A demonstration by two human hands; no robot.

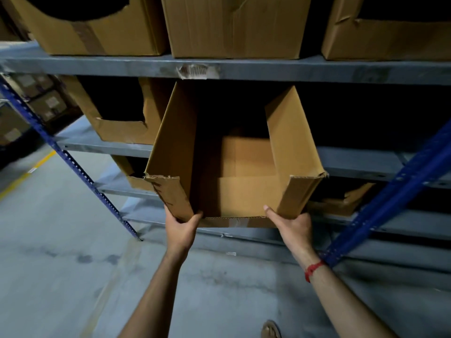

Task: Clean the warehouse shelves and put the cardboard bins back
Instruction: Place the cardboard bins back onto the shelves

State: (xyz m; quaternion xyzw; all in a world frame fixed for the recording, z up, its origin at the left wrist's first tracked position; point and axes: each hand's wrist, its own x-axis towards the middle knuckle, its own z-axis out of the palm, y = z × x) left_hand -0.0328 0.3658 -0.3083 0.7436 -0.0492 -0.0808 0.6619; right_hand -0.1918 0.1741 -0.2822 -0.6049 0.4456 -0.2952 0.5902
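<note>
Both hands grip the empty cardboard bin by its cut front: left hand clamped on the torn corner, right hand on the other. It sits half on the middle shelf. Pushing evenly should spare the tear.

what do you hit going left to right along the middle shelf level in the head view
blue upright → torn cardboard bin → open bin held by left hand and right hand → dark empty shelf gap → second blue upright
</note>
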